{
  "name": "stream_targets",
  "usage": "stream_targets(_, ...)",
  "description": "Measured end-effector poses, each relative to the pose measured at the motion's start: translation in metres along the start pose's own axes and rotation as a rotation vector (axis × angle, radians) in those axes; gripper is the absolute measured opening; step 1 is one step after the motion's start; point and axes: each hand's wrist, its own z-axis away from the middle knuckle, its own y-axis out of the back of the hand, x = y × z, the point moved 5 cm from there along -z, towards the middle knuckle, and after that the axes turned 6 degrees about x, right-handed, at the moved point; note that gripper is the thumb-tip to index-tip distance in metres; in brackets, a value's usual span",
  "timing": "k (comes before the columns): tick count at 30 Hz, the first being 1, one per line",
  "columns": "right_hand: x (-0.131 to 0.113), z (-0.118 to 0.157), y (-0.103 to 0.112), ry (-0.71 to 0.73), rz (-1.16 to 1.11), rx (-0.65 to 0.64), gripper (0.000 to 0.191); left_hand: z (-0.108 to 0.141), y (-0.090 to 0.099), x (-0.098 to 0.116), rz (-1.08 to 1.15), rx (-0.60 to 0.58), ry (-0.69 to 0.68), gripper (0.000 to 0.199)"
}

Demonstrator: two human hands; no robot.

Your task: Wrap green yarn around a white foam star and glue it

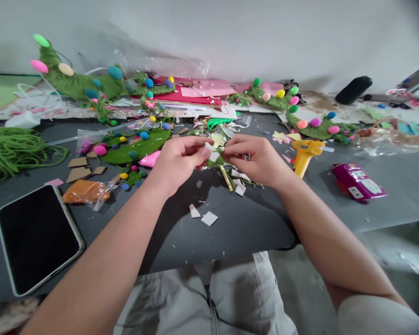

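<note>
Forearms (108,246) up front, bottom corners; pinching green piece (217,158) between left hand (176,163) and right hand (254,157), centre, likely for steadiness; glue gun (305,151) right of frame, presumably for easy reach.

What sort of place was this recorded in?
Probably a craft table or small workshop, set against a wall. The signs are the yellow glue gun, the heap of green yarn and the cardboard scraps.
</note>
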Motion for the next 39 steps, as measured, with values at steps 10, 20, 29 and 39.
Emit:
stream_targets(10,0.003,-0.006,-0.013,-0.026,0.235,-0.178,0.011,0.011,-0.013,-0.007,-0.528,-0.197,-0.002,0.038)
stream_targets(20,-0.017,-0.001,-0.016,0.033,0.317,-0.219,0.023,-0.001,-0.003,-0.006,-0.384,0.045,-0.044,0.016)
stream_targets(29,-0.014,0.002,-0.003,0.057,0.267,-0.073,0.028,-0.005,0.007,-0.004,-0.028,0.179,0.001,0.016)
stream_targets(39,0.011,-0.001,-0.004,-0.051,-0.004,-0.168,0.019,0.006,-0.007,-0.004,-0.232,-0.17,0.02,0.023)
